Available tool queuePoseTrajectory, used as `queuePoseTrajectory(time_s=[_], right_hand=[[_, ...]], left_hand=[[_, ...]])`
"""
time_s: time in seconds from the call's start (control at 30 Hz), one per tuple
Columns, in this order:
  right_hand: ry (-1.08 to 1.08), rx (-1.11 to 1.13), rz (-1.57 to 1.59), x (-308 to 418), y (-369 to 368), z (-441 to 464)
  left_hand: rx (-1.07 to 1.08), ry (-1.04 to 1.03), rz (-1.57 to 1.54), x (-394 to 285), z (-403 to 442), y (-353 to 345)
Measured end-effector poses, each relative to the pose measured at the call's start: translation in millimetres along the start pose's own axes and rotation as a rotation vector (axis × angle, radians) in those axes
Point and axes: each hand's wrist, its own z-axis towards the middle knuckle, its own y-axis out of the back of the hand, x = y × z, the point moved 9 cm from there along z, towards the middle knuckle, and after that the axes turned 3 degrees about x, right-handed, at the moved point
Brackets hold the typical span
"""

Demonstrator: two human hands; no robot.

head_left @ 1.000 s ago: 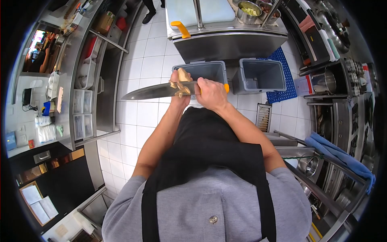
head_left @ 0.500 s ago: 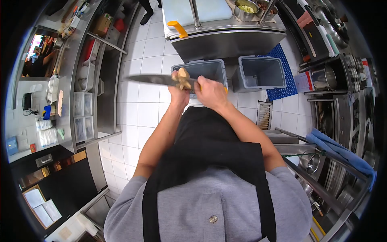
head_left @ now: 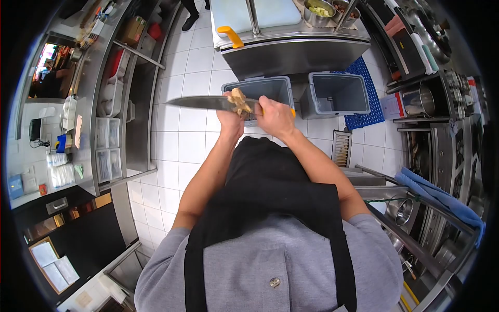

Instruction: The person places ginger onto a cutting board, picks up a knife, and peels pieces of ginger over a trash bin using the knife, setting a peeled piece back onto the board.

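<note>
In the head view, my left hand (head_left: 230,124) is closed around a knobbly, pale brown piece of ginger (head_left: 239,101). My right hand (head_left: 276,118) grips a large kitchen knife, its yellow handle end showing by the fist. The knife's broad blade (head_left: 193,103) points left and lies across the ginger, against or very close to it. Both hands are in front of my black apron, above the near side of a grey bin (head_left: 282,89). Most of my left fingers are hidden by the ginger and blade.
A second grey bin (head_left: 338,112) stands to the right on a blue mat (head_left: 372,99). Ahead is a steel counter (head_left: 296,57) with a white cutting board (head_left: 278,15), a yellow handle (head_left: 230,36) at its edge and metal bowls of food (head_left: 318,21). Shelving lines both sides.
The knife and my right hand have shifted slightly to the right. The ginger has turned a little in my left hand. The blade looks sharper now, less smeared by motion.
</note>
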Motion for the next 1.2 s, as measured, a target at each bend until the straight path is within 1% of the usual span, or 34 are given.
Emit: queuePoseTrajectory(time_s=[0.03,0.07,0.1,0.13,0.17,0.2,0.27,0.3,0.37,0.4,0.47,0.5,0.6,0.67,0.7,0.77,0.9,0.93,1.0,1.03,1.07,1.1,1.13,1.17,1.2], right_hand=[[-0.12,0.062,-0.029,-14,-4,0],[-0.239,0.125,-0.058,-29,-7,-2],[-0.237,0.124,-0.058,-34,-6,1],[-0.357,0.174,-0.057,-50,-9,-1],[-0.48,0.225,-0.055,-63,-14,-6],[-0.48,0.224,-0.055,-58,-12,-5],[-0.385,0.17,0.032,-40,-6,-1],[-0.39,0.171,0.031,-32,-3,-2],[-0.225,0.149,0.01,-1,3,5],[-0.224,0.147,0.01,0,3,5],[-0.103,0.081,0.025,12,6,7],[-0.101,0.081,0.026,12,5,7],[-0.062,0.039,-0.005,9,4,7],[-0.137,0.058,-0.005,-2,1,7],[-0.138,0.057,-0.005,-5,2,7],[-0.319,0.245,-0.032,-25,-10,2],[-0.369,0.296,-0.004,-24,-10,0],[-0.385,0.324,-0.011,-28,-14,-1],[-0.397,0.348,-0.018,-41,-23,-1],[-0.487,0.4,-0.024,-58,-28,-6],[-0.578,0.454,-0.028,-75,-32,-13],[-0.659,0.516,-0.002,-84,-33,-17],[-0.65,0.517,-0.001,-83,-33,-15],[-0.66,0.484,0.01,-84,-30,-15],[-0.675,0.45,0.022,-83,-27,-15]], left_hand=[[-0.103,-0.028,0.052,-4,-2,6],[-0.103,-0.029,0.052,-5,-2,6],[-0.053,-0.102,0.142,-15,-1,1],[-0.003,-0.175,0.233,-24,-1,-5],[0.006,-0.157,0.233,-24,-1,-6],[0.007,-0.157,0.233,-27,-3,-8],[0.002,-0.102,0.234,-25,-7,-12],[0.003,-0.097,0.235,-22,-9,-10],[-0.006,-0.06,0.245,-15,-8,-3],[-0.004,-0.061,0.246,-11,-6,-4],[-0.047,-0.201,0.197,-17,-6,-2],[0.014,-0.185,0.209,-16,-4,-1],[-0.004,-0.218,0.214,-17,-3,3],[-0.003,-0.191,0.207,-22,-5,0],[-0.002,-0.166,0.199,-25,-5,-3],[0.005,-0.173,0.198,-28,-5,-4],[0.0,-0.176,0.158,-29,-10,-2],[0.003,-0.178,0.158,-24,-5,9],[0.14,-0.271,0.145,-21,3,24],[0.132,-0.279,0.19,-37,-10,4],[0.132,-0.281,0.191,-41,-10,-1],[0.087,-0.268,0.189,-46,-8,-2],[0.04,-0.26,0.186,-51,-7,-2],[-0.035,-0.155,0.144,-46,-7,1],[-0.038,-0.158,0.143,-48,-6,2]])
